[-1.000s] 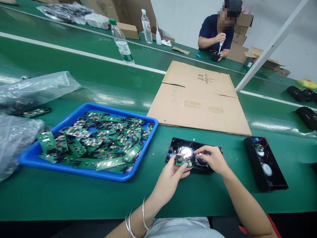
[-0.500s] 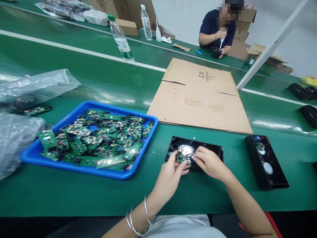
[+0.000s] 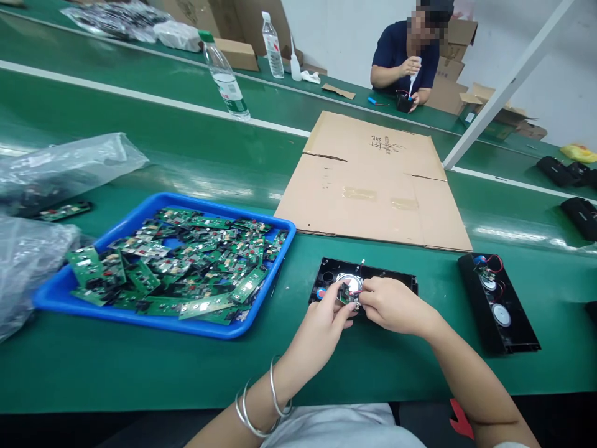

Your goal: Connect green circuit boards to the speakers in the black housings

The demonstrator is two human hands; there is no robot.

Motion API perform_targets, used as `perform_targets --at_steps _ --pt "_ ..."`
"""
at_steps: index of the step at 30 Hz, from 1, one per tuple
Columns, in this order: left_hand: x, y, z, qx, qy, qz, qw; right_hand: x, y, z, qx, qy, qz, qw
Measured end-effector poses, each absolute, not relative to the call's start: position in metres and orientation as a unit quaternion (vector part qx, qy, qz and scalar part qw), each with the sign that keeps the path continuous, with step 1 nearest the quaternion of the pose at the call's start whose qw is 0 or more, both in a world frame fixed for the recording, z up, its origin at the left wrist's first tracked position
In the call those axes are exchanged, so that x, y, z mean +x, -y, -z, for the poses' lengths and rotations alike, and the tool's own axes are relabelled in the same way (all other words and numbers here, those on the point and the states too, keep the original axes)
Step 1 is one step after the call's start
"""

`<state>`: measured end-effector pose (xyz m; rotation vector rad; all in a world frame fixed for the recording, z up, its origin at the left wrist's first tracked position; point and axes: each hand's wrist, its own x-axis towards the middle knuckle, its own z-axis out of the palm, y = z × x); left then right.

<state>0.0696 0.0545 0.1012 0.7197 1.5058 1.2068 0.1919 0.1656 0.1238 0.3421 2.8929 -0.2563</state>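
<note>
A small green circuit board (image 3: 346, 294) is pinched between the thumb and fingers of my left hand (image 3: 325, 318). It is held over a black speaker housing (image 3: 387, 274) that lies on the bench with its inside facing up. Closed at the board's right edge, my right hand (image 3: 392, 305) pinches a thin wire (image 3: 359, 291), reddish where it shows; the wire's end is hidden by the fingertips. Behind the board, a round silver speaker (image 3: 349, 281) is partly visible in the housing. Something blue and red (image 3: 321, 292) sits at the housing's left end.
Left of my hands, a blue tray (image 3: 280, 274) holds many circuit boards. Plastic bags (image 3: 37, 267) lie beyond it. A second black housing (image 3: 508, 311) with wires and speakers is at right. Flat cardboard (image 3: 373, 180) lies ahead; a bottle (image 3: 226, 81) and a co-worker (image 3: 396, 56) are farther off.
My right fingers have closed in tighter against the board's edge, and the board has turned slightly in my left hand. The whole view has shifted a little.
</note>
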Motion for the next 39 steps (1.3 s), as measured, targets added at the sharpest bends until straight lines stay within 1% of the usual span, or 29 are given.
perform_targets --at_steps 4,11,19,27,32,35,39 --pt "0.067 -0.056 -0.103 0.329 -0.631 -0.492 0.501 0.190 -0.167 -0.127 0.109 -0.983 0.087 0.122" --pt "0.062 -0.061 -0.106 0.337 -0.636 -0.483 0.498 0.192 -0.167 -0.123 0.135 -0.983 0.093 0.088" --pt "0.066 -0.063 -0.106 0.334 -0.640 -0.484 0.494 0.187 -0.160 -0.120 0.167 -0.978 0.044 0.118" --pt "0.067 -0.063 -0.107 0.335 -0.631 -0.493 0.497 0.191 -0.158 -0.114 0.169 -0.981 0.056 0.084" --pt "0.064 -0.061 -0.105 0.372 -0.631 -0.481 0.482 0.192 -0.162 -0.104 0.224 -0.960 0.168 0.024" --pt "0.061 -0.061 -0.104 0.385 -0.611 -0.483 0.496 0.193 -0.164 -0.101 0.263 -0.944 0.200 -0.003" --pt "0.061 -0.059 -0.102 0.379 -0.590 -0.494 0.514 0.195 -0.165 -0.099 0.258 -0.928 0.265 -0.044"
